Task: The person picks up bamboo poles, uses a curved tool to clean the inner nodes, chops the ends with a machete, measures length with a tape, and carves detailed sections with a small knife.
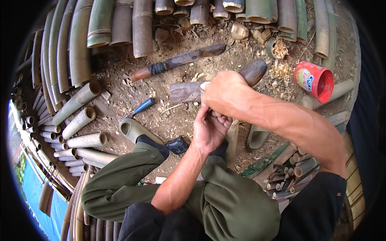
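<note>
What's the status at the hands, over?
Right hand curled at pale bamboo piece, grip hidden. Left hand half-curled below, hold unclear. Large knife lying beyond, untouched.

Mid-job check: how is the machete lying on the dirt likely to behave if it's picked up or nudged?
The machete probably feels stiff, since its blade looks like one solid piece. It may be blade-heavy, the blade being longer than the wooden handle. It seems unlikely to roll, given its long, flat-looking shape.
</note>
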Tool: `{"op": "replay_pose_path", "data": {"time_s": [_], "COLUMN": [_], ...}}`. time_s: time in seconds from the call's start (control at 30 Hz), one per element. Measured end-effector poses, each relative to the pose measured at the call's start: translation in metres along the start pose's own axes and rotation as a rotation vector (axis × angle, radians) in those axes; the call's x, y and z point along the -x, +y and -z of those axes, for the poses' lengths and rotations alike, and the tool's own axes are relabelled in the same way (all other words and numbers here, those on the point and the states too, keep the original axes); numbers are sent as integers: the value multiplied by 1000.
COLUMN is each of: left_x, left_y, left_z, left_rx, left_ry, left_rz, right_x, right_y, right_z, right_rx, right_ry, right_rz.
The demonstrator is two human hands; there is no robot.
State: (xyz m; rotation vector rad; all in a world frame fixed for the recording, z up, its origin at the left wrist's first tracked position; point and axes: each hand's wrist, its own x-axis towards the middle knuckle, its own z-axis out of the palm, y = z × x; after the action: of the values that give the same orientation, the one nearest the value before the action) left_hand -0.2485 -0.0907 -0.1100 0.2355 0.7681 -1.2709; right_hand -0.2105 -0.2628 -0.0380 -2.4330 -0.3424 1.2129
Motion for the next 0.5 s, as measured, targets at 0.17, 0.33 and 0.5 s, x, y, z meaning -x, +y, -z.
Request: {"op": "replay_pose_path", "data": {"time_s": [0.17,0.33,0.5], "left_x": [45,102,126], "left_y": [5,-24,29], "left_z": [13,29,23], "left_rx": [-1045,-1668,-1995], "left_ry": [202,-27,408], "left_rz": [292,41,-29], "right_x": [51,44,0], "right_y": [-13,-89,-96], "right_z": [-97,-149,-147], "right_rx": [-322,-1294,-1849], "right_ry": [282,918,338], "right_rz": [-78,-488,-452]}}
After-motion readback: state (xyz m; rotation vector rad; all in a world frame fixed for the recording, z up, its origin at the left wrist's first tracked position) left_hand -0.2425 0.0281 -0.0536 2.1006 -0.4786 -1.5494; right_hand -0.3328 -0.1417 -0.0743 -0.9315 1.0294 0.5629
